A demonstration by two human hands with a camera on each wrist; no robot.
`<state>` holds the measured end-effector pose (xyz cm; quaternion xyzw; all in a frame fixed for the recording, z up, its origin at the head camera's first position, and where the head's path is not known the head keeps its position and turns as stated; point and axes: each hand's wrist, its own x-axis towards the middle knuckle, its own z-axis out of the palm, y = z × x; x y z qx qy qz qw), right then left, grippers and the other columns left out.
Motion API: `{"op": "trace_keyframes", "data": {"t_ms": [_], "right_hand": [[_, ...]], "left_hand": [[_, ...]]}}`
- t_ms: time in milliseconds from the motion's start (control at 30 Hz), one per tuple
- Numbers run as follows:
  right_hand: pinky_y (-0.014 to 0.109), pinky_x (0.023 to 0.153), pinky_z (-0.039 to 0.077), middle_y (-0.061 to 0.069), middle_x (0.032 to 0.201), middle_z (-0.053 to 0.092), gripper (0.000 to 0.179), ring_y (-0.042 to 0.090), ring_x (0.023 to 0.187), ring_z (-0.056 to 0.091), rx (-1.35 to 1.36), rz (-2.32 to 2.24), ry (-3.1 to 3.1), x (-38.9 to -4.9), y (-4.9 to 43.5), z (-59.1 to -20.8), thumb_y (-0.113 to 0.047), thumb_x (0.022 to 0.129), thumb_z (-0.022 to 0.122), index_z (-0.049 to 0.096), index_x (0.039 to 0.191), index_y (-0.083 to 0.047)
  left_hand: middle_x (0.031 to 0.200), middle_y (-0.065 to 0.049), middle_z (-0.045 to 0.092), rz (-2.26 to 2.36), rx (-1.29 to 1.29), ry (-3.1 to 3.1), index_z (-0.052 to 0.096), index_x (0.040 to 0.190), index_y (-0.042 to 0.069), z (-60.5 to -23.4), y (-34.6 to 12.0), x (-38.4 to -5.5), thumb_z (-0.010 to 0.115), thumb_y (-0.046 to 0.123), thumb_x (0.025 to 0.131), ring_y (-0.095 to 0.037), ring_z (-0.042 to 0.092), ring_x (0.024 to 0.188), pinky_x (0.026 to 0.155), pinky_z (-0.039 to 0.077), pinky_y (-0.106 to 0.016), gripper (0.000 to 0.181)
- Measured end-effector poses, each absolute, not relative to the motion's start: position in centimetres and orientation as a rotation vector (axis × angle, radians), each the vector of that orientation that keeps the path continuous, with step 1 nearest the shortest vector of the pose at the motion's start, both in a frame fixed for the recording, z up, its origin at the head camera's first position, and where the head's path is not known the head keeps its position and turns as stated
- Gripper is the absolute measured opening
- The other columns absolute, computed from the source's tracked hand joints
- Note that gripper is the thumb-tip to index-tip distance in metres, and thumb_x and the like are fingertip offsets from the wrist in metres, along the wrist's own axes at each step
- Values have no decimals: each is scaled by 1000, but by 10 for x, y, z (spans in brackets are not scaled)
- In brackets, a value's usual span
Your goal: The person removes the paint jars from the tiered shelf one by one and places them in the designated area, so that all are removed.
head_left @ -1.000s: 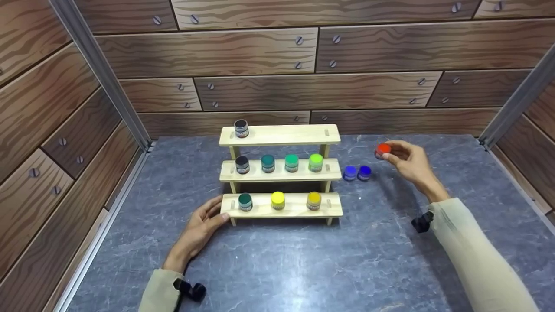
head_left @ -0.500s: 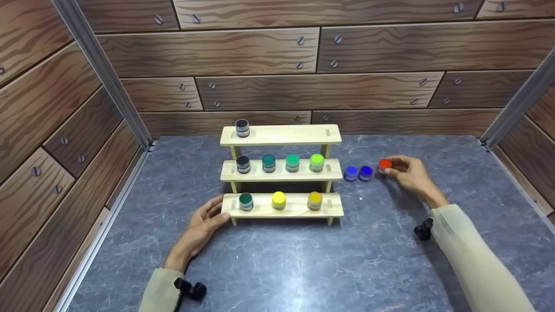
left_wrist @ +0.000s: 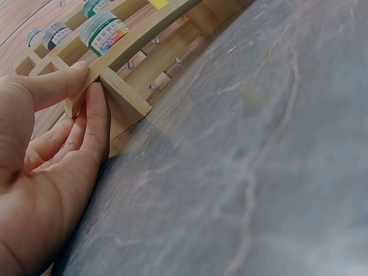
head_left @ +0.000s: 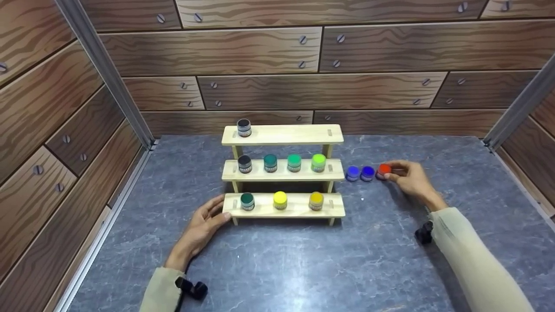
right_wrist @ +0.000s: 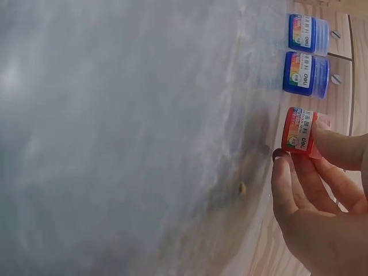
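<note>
A red paint jar (head_left: 383,170) is pinched between the thumb and fingers of my right hand (head_left: 411,178), at or just above the table right of the shelf. Beside it, slightly apart, stand a dark blue paint jar (head_left: 367,173) and a lighter blue paint jar (head_left: 353,173). In the right wrist view the red jar's label (right_wrist: 300,129) shows. My left hand (head_left: 204,225) grips the left end of the bottom step of a three-tier wooden shelf (head_left: 299,210), thumb on top and fingers underneath, as the left wrist view (left_wrist: 63,172) shows.
The bottom step bears dark green (head_left: 247,201), yellow (head_left: 280,200) and amber (head_left: 316,201) jars. Several black and green jars line the middle step, and one black jar (head_left: 244,128) tops the shelf. Wood-patterned walls (head_left: 260,52) enclose the grey table (head_left: 277,268).
My right hand has brought the red jar down toward the table and closer to the blue jars, into line with them. My left hand keeps its grip on the shelf.
</note>
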<state>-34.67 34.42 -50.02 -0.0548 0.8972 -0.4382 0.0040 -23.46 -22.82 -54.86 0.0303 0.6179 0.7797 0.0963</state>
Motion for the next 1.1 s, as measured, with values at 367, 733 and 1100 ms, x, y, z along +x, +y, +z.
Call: {"op": "trace_keyframes", "data": {"t_ms": [367, 733, 1100], "right_hand": [[6, 83, 50, 35, 140, 63, 49, 43, 128, 64, -149, -1382, 2769, -345, 344, -499, -9, 103, 71, 57, 146, 10], [6, 83, 50, 36, 139, 63, 49, 46, 127, 63, -156, -1372, 2772, -344, 344, -500, -4, 102, 70, 57, 147, 9], [8, 84, 51, 33, 141, 63, 52, 39, 127, 64, -161, -1365, 2745, -343, 342, -498, -15, 104, 71, 56, 149, 6]], "left_hand": [[167, -31, 32, 2323, 108, 1797, 25, 164, -7, -549, -227, -234, 67, -4, 98, -21, 59, 133, 108, 54, -26, 78], [167, -30, 32, 2324, 104, 1807, 26, 164, -7, -548, -225, -235, 67, -4, 98, -23, 58, 135, 109, 54, -27, 79], [167, -30, 32, 2309, 110, 1820, 26, 165, -7, -548, -228, -235, 67, -3, 99, -26, 56, 138, 110, 53, -27, 78]]}}
